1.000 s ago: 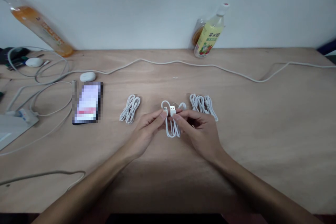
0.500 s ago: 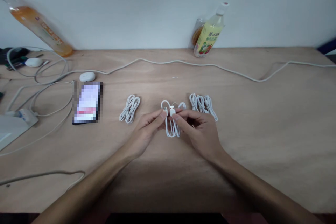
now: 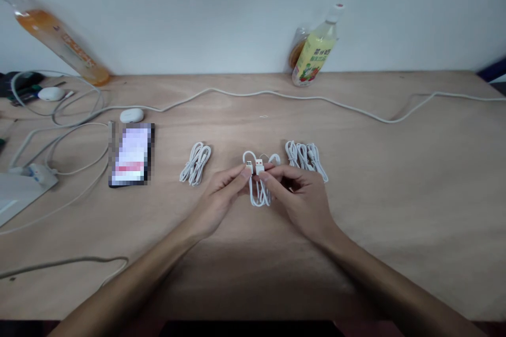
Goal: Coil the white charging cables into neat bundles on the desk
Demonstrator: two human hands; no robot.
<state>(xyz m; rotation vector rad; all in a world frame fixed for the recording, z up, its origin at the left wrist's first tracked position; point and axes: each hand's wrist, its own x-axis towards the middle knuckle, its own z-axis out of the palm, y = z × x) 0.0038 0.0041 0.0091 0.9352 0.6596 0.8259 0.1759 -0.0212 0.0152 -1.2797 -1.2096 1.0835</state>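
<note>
Between my hands is a looped white USB cable (image 3: 260,200), its two connector ends held up side by side. My left hand (image 3: 222,189) pinches the left connector between thumb and fingers. With thumb and index finger my right hand (image 3: 299,193) grips the USB-A plug (image 3: 259,166), right beside the other end. Loops of the cable hang below the fingertips, and some of it is hidden by them. A coiled white cable (image 3: 195,163) lies to the left of my left hand. Beyond my right hand lie several more coiled white cables (image 3: 303,155), partly covered by it.
A phone (image 3: 131,152) and a white earbud case (image 3: 132,115) lie at left among loose cables. One long white cable (image 3: 261,93) crosses the wooden table (image 3: 379,168). An orange drink bottle (image 3: 63,42) and a yellow-labelled bottle (image 3: 316,52) stand by the wall.
</note>
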